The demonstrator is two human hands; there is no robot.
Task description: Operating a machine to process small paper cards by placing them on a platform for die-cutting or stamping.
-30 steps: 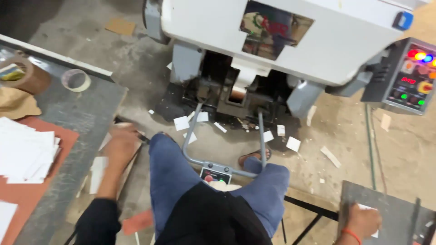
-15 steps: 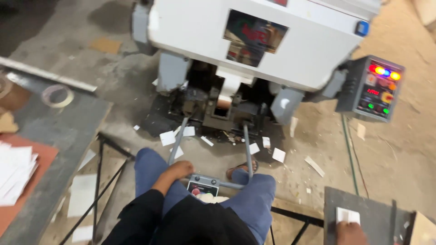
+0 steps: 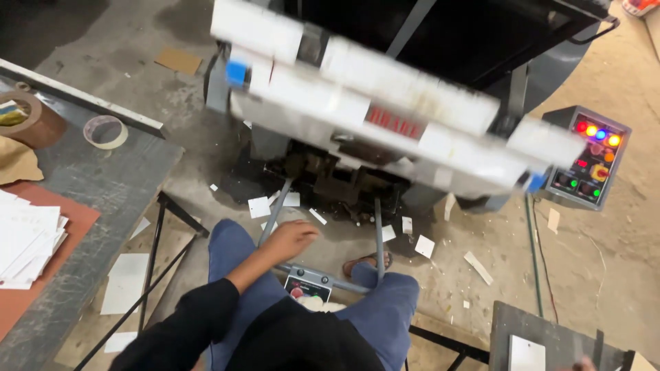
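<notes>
My left hand rests on my left thigh in blue jeans, fingers loose and holding nothing. Only a sliver of my right hand shows at the bottom edge, beside a white card on a small grey side table; its grip is hidden. In front of me stands a large press machine, its blurred platen swinging with white sheets on it. Between my knees sits a small switch box on a grey metal bar frame. My sandalled foot is on the floor below the machine.
A control box with coloured lights stands at the machine's right. On the grey table at the left lie a stack of white cards, a brown sheet, and tape rolls. White paper scraps litter the concrete floor.
My left hand left the table edge and settled on my thigh. The machine's platen swung out and is now blurred. My right hand slid almost out of view.
</notes>
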